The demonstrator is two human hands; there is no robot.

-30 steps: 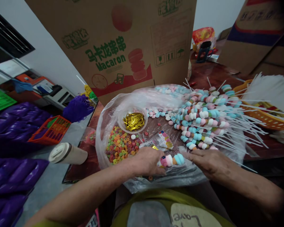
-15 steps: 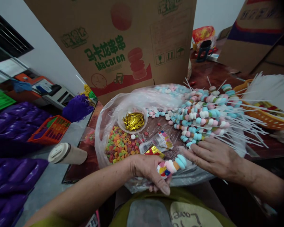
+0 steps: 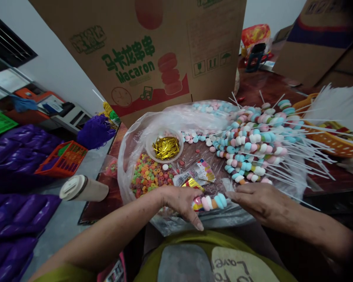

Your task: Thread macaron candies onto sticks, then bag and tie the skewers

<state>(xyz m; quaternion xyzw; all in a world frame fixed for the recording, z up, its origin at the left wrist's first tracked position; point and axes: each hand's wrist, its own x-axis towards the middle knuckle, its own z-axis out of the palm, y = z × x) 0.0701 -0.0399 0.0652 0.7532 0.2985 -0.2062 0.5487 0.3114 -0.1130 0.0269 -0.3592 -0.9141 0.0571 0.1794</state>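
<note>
My left hand [image 3: 184, 203] is closed around a candy skewer [image 3: 214, 202], a short row of pink, white, orange and blue sweets with a colourful printed tag at its lower end. Just right of the skewer's blue tip is my right hand [image 3: 257, 199], palm down with its fingers pressed together. What those fingers pinch, if anything, is too unclear to make out. Beyond the right hand lies a heap of finished candy skewers [image 3: 250, 145] on white sticks. Printed tags [image 3: 204, 171] and a gold wrapper [image 3: 191, 183] rest in front of the left hand.
A clear plastic sheet [image 3: 125, 156] lines the work area. On it are ring-shaped sweets [image 3: 148, 172] and a round tub [image 3: 148, 150] of gold twist ties. A large carton [image 3: 176, 31] stands behind; a cup [image 3: 86, 188] is left, an orange basket [image 3: 335, 145] of sticks right.
My left hand and the skewer have shifted slightly left and up. My right hand has drawn down, off the edge of the skewer heap, its fingertips now closer to the held skewer's tip.
</note>
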